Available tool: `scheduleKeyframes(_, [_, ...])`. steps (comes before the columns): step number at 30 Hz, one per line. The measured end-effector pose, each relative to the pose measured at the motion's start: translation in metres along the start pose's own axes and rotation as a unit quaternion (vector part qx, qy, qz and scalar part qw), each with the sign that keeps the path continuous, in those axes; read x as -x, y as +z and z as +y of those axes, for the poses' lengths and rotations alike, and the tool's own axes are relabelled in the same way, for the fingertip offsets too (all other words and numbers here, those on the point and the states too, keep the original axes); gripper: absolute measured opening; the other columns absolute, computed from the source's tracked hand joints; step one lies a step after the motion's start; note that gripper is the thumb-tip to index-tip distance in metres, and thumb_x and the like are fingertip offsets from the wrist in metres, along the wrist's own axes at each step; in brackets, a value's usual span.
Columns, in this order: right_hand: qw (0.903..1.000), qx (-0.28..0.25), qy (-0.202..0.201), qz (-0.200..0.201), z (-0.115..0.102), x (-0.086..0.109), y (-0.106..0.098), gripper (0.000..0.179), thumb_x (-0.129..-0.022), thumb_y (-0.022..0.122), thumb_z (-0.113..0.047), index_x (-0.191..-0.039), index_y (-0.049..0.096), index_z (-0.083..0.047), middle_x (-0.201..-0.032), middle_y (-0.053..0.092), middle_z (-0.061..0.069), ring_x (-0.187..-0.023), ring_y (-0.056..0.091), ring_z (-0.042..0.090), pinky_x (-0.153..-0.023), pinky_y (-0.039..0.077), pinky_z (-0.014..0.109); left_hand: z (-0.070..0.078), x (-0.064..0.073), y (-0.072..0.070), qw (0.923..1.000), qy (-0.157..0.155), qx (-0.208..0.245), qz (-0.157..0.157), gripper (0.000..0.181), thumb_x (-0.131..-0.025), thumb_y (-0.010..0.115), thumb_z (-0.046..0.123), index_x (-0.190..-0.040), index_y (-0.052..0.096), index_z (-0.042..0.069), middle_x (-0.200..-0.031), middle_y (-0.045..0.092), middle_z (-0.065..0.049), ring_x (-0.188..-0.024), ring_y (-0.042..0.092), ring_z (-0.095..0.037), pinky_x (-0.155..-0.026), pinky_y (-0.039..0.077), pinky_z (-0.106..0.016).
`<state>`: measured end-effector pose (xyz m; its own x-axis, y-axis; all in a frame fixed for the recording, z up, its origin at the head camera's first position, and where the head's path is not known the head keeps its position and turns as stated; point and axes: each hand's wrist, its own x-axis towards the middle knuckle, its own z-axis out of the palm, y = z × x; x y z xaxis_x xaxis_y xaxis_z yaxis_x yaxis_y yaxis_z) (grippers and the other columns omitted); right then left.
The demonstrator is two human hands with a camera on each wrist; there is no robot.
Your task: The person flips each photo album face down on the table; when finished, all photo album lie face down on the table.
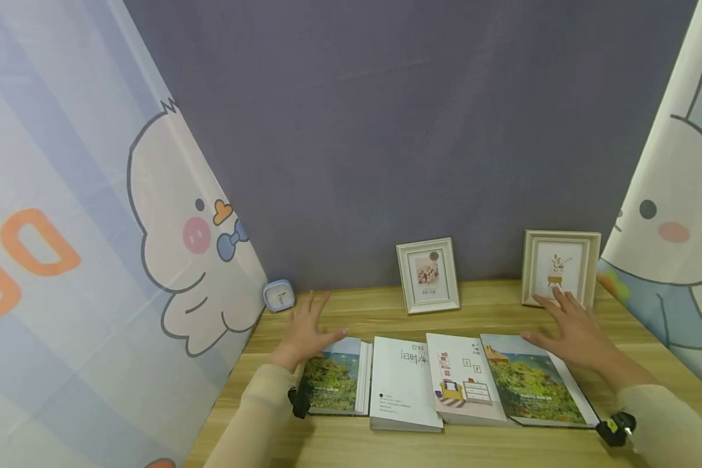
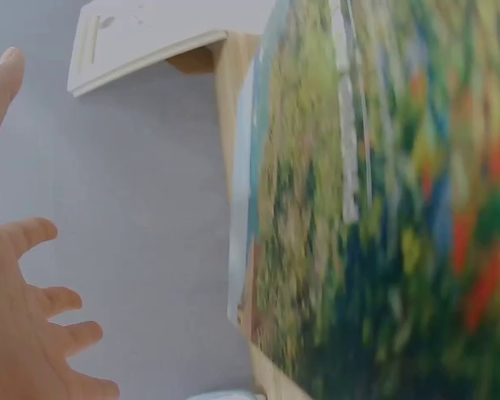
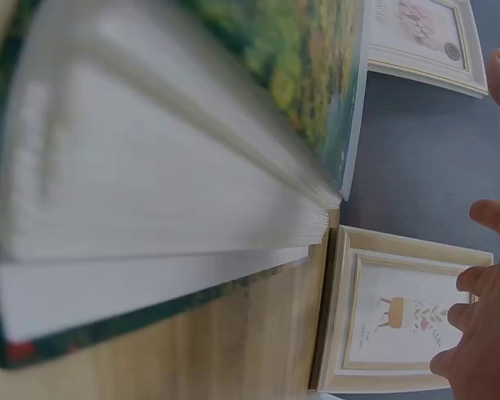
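Several photo albums lie side by side on the table. My left hand (image 1: 309, 331), fingers spread, hovers above the far edge of the leftmost landscape-covered album (image 1: 332, 383). Over the far right corner of the rightmost landscape album (image 1: 532, 383) is my right hand (image 1: 574, 330), its fingers also spread and holding nothing. Between them are a white album with dark lettering (image 1: 403, 383) and a white album with a yellow armchair drawing (image 1: 465, 383). The right wrist view shows the page edges (image 3: 167, 167) of the rightmost album, slightly fanned.
A framed flower picture (image 1: 428, 275) stands at the back of the wooden table (image 1: 339, 445). Another frame with a potted plant picture (image 1: 561, 260) stands behind my right hand. A small blue clock (image 1: 279, 296) sits at the back left. Grey cloth (image 1: 386, 130) hangs behind, cartoon-printed curtains (image 1: 93, 162) at the sides.
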<state>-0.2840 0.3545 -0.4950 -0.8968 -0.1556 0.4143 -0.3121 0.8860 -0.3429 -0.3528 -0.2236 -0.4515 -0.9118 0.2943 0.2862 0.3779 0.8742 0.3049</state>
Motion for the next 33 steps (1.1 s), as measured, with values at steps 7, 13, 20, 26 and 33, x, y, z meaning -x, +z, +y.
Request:
scheduleKeyframes(7, [0.9993, -0.031, -0.012, 0.018, 0.002, 0.01, 0.002, 0.091, -0.092, 0.078, -0.045, -0.16, 0.036, -0.002, -0.163, 0.015, 0.042, -0.151, 0.006, 0.062, -0.111, -0.016, 0.079, 0.014, 0.004, 0.004, 0.9991, 0.002, 0.041, 0.012, 0.102, -0.087, 0.072, 0.07, -0.167, 0.032, 0.021, -0.17, 0.017, -0.025, -0.149, 0.023, -0.058, -0.117, 0.018, -0.075])
scheduleKeyframes(13, [0.9981, -0.059, -0.009, 0.017, 0.001, 0.018, 0.001, 0.09, -0.094, 0.077, -0.04, -0.163, 0.032, -0.004, -0.164, 0.01, 0.041, -0.147, 0.011, 0.066, -0.109, -0.004, 0.086, 0.031, 0.006, 0.009, 0.9971, -0.011, 0.075, 0.012, 0.095, -0.09, 0.077, 0.058, -0.165, 0.035, 0.019, -0.168, 0.024, -0.026, -0.148, 0.03, -0.054, -0.112, 0.033, -0.073])
scheduleKeyframes(20, [0.997, -0.075, 0.018, -0.011, -0.004, 0.026, 0.0, 0.091, -0.095, 0.078, -0.039, -0.164, 0.03, -0.005, -0.165, 0.006, 0.041, -0.134, 0.018, 0.078, -0.093, 0.018, 0.092, 0.048, 0.011, 0.018, 0.9914, -0.024, 0.128, -0.003, 0.094, -0.091, 0.073, 0.064, -0.166, 0.032, 0.023, -0.17, 0.023, -0.022, -0.151, 0.027, -0.05, -0.11, 0.037, -0.072])
scheduleKeyframes(26, [0.9954, -0.091, 0.017, -0.024, -0.009, 0.033, -0.001, 0.091, -0.094, 0.079, -0.036, -0.164, 0.03, -0.005, -0.165, 0.004, 0.041, -0.13, 0.02, 0.081, -0.089, 0.021, 0.093, 0.063, 0.015, 0.025, 0.9872, -0.004, 0.159, -0.003, 0.089, -0.095, 0.074, 0.053, -0.165, 0.034, 0.016, -0.169, 0.026, -0.021, -0.15, 0.03, -0.048, -0.112, 0.037, -0.07])
scheduleKeyframes(33, [0.9927, -0.117, 0.018, -0.024, -0.014, 0.044, 0.001, 0.088, -0.093, 0.081, -0.032, -0.162, 0.034, -0.003, -0.165, 0.009, 0.04, -0.136, 0.018, 0.077, -0.089, 0.022, 0.092, 0.079, 0.016, 0.04, 0.9822, 0.0, 0.188, -0.005, 0.077, -0.1, 0.071, 0.046, -0.163, 0.037, 0.018, -0.166, 0.032, -0.018, -0.149, 0.033, -0.046, -0.111, 0.039, -0.068])
